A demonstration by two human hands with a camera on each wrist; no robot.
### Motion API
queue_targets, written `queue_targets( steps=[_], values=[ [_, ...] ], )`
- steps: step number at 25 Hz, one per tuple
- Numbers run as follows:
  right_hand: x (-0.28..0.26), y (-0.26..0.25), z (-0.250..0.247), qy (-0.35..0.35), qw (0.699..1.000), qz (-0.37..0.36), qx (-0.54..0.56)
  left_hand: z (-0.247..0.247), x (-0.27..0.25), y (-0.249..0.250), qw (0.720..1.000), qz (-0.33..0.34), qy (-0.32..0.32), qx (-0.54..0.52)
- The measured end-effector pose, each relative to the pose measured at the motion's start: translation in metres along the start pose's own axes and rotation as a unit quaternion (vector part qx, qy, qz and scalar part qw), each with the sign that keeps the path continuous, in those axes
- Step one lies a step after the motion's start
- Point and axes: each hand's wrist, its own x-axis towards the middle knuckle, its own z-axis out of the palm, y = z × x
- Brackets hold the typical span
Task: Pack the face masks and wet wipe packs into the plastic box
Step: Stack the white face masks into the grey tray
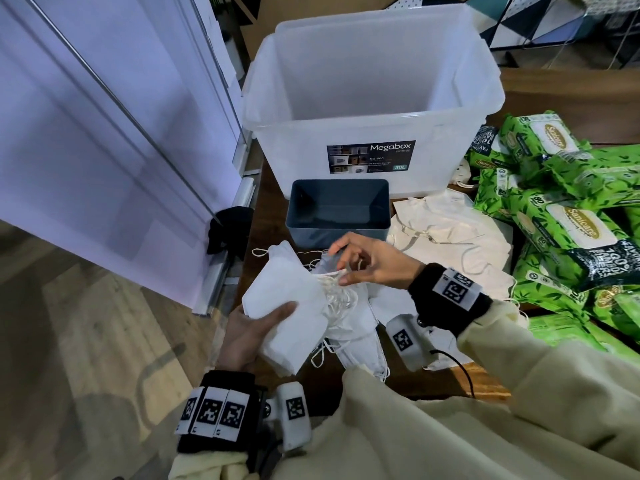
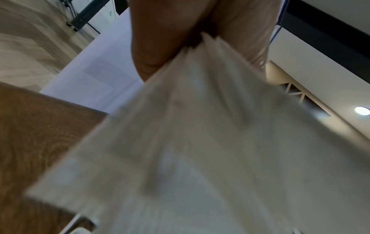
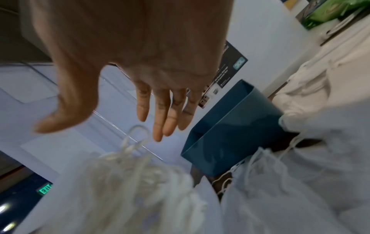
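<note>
My left hand (image 1: 258, 332) grips a thick stack of white face masks (image 1: 287, 299) from below, thumb pressed on top; in the left wrist view the stack (image 2: 200, 142) fills the frame under that hand (image 2: 170, 39). My right hand (image 1: 341, 266) hovers at the stack's bunched ear loops (image 1: 334, 292), fingers straight and spread (image 3: 158, 120), holding nothing. More masks (image 1: 360, 327) lie loose on the table beneath. The clear plastic box (image 1: 346, 121) stands empty behind. Green wet wipe packs (image 1: 571, 230) are piled at the right.
A small dark blue bin (image 1: 337, 211) sits empty in front of the box, also in the right wrist view (image 3: 230, 134). Cream masks (image 1: 446, 230) spread between the bin and the wipes. A white wall panel (image 1: 104, 133) borders the brown table's (image 1: 266, 202) left edge.
</note>
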Motion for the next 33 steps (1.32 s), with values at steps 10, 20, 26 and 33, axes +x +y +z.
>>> queue_targets(
  steps=[10, 20, 26, 33],
  values=[
    [0.015, 0.006, 0.037, -0.136, 0.984, 0.11, 0.036, 0.001, -0.005, 0.001, 0.999, 0.01, -0.035, 0.038],
    [0.002, 0.014, 0.066, 0.094, 0.988, 0.124, 0.0, -0.007, -0.009, -0.015, 0.999, 0.009, -0.029, 0.038],
    [0.008, 0.0, 0.085, 0.123, 0.983, 0.045, -0.127, -0.008, -0.017, -0.024, 0.999, -0.011, 0.005, -0.039],
    [0.013, 0.01, 0.057, 0.039, 0.987, 0.061, 0.146, -0.017, -0.011, -0.027, 0.997, -0.018, 0.04, -0.063]
  ],
)
